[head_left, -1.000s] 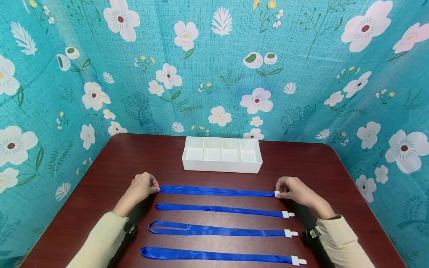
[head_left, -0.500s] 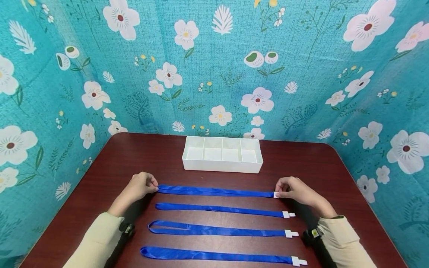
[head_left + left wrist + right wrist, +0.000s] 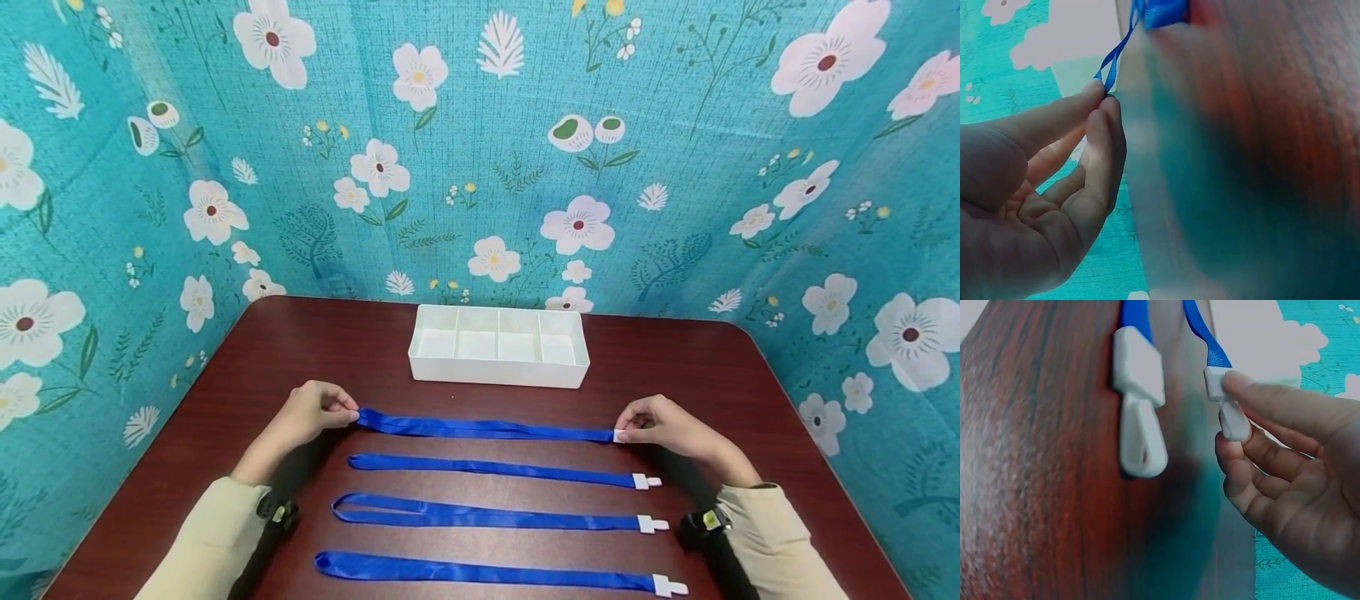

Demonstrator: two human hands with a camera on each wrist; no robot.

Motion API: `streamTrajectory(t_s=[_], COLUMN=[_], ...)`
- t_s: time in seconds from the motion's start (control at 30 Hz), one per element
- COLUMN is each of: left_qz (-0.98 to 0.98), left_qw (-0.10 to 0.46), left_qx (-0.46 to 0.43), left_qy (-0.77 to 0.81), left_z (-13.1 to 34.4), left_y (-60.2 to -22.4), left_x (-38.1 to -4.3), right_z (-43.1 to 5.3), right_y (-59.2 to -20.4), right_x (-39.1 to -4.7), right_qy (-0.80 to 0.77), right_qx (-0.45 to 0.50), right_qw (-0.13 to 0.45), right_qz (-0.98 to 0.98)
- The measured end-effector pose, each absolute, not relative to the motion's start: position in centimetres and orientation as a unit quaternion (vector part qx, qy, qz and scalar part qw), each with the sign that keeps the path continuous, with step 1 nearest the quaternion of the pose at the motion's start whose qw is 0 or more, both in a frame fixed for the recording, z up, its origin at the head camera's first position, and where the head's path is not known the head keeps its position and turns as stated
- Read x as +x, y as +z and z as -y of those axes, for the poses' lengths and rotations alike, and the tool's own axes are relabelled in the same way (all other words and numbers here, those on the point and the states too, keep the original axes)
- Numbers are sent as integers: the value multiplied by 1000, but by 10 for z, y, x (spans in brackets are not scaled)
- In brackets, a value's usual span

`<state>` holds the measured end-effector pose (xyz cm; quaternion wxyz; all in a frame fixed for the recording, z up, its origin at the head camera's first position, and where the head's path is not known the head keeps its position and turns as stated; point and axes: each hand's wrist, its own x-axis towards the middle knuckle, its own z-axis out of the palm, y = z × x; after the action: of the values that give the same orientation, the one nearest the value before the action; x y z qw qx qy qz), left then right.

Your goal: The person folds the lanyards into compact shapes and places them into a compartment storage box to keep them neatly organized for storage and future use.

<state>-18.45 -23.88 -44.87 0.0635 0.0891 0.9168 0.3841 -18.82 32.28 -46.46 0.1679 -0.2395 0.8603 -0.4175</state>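
Observation:
A blue lanyard (image 3: 480, 428) stretches sideways between my two hands, the farthest of several on the table. My left hand (image 3: 318, 412) pinches its looped end between thumb and fingertips; in the left wrist view the loop (image 3: 1110, 65) narrows into that pinch. At the other end, my right hand (image 3: 660, 425) pinches the white plastic clip (image 3: 1216, 384) between thumb and fingers. Nearer to me lie more blue lanyards, roughly parallel: one (image 3: 487, 467) just below, another (image 3: 495, 516) with its loop spread, and a third (image 3: 487, 571) at the front. Their white clips point right.
Behind the held lanyard stands a white tray (image 3: 495, 371) with several compartments, nothing visible in them. The dark red-brown tabletop (image 3: 337, 342) has rounded far corners. A teal flowered cloth (image 3: 450, 167) hangs round its back and sides.
My left hand has shifted slightly and raised the loop end, so the lanyard now bends upward at the left. My right hand keeps hold of the clip, nearly still.

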Motion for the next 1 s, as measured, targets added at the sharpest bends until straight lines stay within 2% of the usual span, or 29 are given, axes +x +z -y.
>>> streamTrajectory(t_s=[0.5, 1.0], left_qz=[-889, -851], left_qw=[73, 84], left_qx=[109, 120], left_qy=[438, 505], left_z=[237, 233], left_y=[-432, -410], left_x=[-182, -176], right_z=[-321, -316], right_y=[-461, -448], right_x=[-188, -185], right_qy=[-488, -517], right_qx=[-216, -211], right_qw=[188, 167], right_qz=[-825, -812])
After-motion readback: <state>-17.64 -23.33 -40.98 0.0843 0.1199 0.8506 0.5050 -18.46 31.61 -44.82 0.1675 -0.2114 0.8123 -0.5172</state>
